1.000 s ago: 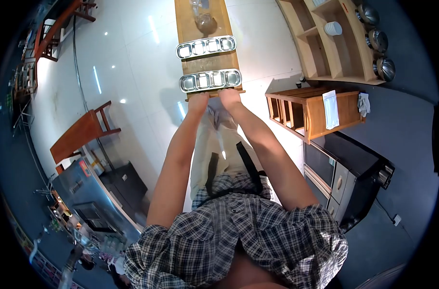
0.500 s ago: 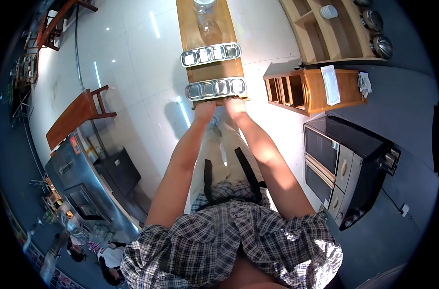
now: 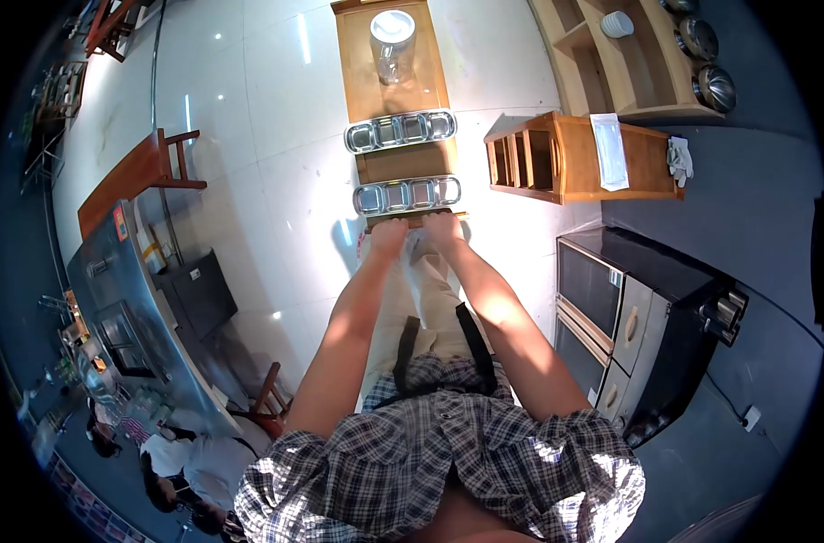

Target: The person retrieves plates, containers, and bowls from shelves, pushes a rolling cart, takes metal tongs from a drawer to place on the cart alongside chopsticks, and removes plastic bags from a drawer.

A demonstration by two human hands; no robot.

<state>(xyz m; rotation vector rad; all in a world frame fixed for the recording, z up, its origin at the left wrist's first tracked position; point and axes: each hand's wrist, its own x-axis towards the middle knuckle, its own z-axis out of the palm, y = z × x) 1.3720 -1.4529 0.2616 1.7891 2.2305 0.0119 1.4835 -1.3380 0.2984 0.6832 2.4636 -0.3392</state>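
Observation:
My left hand [image 3: 389, 237] and my right hand [image 3: 443, 230] are side by side, fingers wrapped round the wooden handle bar [image 3: 416, 220] at the near end of a long, narrow wooden cart [image 3: 403, 163]. Just beyond my knuckles lies a metal tray with several compartments [image 3: 407, 195]. A second, similar compartment tray [image 3: 400, 132] rests farther along the cart top. Toward the far end stands a clear jar [image 3: 392, 65] with a white lid [image 3: 393, 27]. Whether the compartments hold anything is hard to make out.
To the right are a wooden cabinet [image 3: 566, 185] with a white packet [image 3: 609, 152] and gloves [image 3: 679, 160], open shelving [image 3: 593, 68], and a black-topped cupboard [image 3: 652, 271]. At left stand a brown bench [image 3: 127, 185] and a steel counter [image 3: 150, 317], with people [image 3: 190, 462] near it.
The cart, trays and my hands sit lower in view, and more of the jar shows. The bench and counter have shifted left in view. Both hands keep their hold on the bar.

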